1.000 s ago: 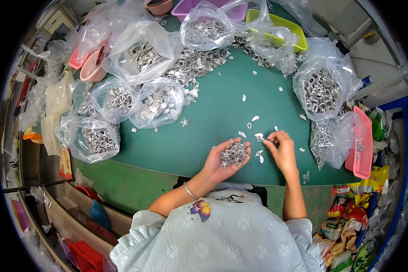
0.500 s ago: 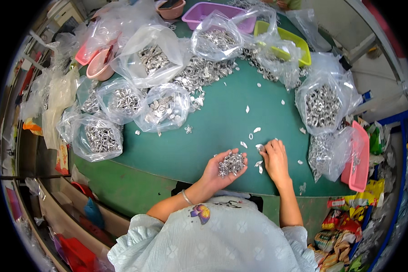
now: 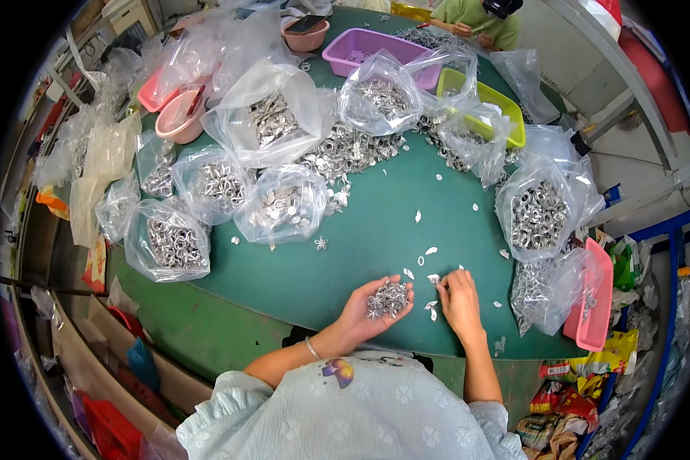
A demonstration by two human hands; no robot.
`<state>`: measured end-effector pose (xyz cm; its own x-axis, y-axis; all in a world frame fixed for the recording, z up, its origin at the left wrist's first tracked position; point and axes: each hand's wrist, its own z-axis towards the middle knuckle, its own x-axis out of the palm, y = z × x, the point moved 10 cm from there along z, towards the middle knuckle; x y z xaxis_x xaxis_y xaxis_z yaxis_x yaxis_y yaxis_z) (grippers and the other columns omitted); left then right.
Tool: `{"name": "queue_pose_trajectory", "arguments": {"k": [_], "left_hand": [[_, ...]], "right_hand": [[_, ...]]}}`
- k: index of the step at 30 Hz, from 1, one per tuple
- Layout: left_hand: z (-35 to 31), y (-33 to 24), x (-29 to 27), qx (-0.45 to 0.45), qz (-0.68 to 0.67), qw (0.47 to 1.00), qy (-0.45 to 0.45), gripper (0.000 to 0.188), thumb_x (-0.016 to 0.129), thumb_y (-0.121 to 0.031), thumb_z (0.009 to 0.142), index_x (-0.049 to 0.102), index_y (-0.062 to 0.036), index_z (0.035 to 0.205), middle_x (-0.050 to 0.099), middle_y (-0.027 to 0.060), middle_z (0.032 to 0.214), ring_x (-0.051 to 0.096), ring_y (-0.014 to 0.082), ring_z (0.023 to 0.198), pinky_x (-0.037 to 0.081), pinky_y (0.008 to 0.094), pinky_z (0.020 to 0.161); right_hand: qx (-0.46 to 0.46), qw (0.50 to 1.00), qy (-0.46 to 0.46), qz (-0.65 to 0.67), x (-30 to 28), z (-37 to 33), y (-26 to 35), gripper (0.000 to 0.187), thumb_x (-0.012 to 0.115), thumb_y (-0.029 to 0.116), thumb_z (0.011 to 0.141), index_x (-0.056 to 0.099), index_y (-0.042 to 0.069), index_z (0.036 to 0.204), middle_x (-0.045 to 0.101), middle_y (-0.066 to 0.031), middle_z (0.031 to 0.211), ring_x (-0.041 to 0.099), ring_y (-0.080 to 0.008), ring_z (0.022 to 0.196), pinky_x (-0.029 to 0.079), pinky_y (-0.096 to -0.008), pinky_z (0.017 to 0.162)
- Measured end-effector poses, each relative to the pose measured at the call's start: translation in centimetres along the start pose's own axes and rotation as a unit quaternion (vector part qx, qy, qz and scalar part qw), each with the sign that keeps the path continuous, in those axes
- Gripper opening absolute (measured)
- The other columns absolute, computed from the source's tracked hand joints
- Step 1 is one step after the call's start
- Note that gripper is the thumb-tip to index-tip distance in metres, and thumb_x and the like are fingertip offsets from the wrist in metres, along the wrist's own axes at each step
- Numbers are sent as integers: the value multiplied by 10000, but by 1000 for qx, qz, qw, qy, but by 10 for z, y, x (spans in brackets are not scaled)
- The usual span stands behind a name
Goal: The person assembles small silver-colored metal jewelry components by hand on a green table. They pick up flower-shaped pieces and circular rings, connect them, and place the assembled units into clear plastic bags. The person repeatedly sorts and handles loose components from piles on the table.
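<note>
Green worktop [image 3: 368,207] curves away in front of me, with green floor [image 3: 199,322] showing below its near edge. At the far end, another person in a green top [image 3: 501,32] has both hands over the surface.

My left hand [image 3: 360,317] is turned palm up near the edge, its fingers [image 3: 409,296] curled partway into a cup that bears a heap of silver flower-shaped pieces [image 3: 389,300]. A bracelet [image 3: 312,349] rings that wrist. My right hand [image 3: 460,308] is beside it, palm down, fingers bent and drawn close together, the tips at a pale leaf-shaped piece [image 3: 433,279]; I cannot tell whether they pinch it. More small pale pieces [image 3: 432,310] lie between my two hands, and an oval ring [image 3: 420,261] lies just beyond.

Further left, a single flower [image 3: 321,243] lies near a clear bag of flat pieces [image 3: 282,205]. Past that, a loose pile of silver parts [image 3: 360,149] spreads in front of another open bag [image 3: 381,100], near a purple basket [image 3: 391,44] and a yellow-green basket [image 3: 516,132]. To my right, an upright bag of rings [image 3: 539,216] stands behind a second filled bag [image 3: 530,295], which leans by a pink basket [image 3: 600,310] at the worktop's edge.
</note>
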<state>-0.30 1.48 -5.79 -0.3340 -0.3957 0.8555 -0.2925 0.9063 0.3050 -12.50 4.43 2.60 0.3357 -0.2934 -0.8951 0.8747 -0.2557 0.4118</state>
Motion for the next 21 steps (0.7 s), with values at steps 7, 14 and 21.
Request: {"name": "queue_pose_trajectory", "arguments": {"k": [7, 14, 21], "left_hand": [[-1, -6, 2, 19, 44, 999, 8, 234, 468, -180, 900, 494, -38, 1084, 534, 178, 1123, 552, 305, 1004, 472, 436, 880], [-3, -3, 2, 2, 12, 1000, 15, 223, 469, -173, 900, 499, -40, 1076, 532, 184, 1120, 553, 312, 1003, 473, 434, 881], [-7, -6, 2, 6, 6, 1000, 14, 184, 501, -154, 884, 523, -50, 1034, 524, 183, 1111, 533, 310, 1005, 480, 425, 862]], "right_hand": [[-27, 1000, 8, -5, -2, 0, 7, 128, 652, 33, 705, 538, 27, 762, 493, -108, 795, 478, -299, 789, 396, -382, 706], [41, 978, 145, 142, 3, 4, 1, 130, 660, 39, 745, 535, 0, 747, 522, -87, 701, 505, -190, 631, 399, -315, 570], [30, 918, 214, 331, -24, 108, 19, 100, 630, 77, 803, 567, 28, 743, 586, -39, 674, 529, -99, 551, 442, -266, 499]]}}
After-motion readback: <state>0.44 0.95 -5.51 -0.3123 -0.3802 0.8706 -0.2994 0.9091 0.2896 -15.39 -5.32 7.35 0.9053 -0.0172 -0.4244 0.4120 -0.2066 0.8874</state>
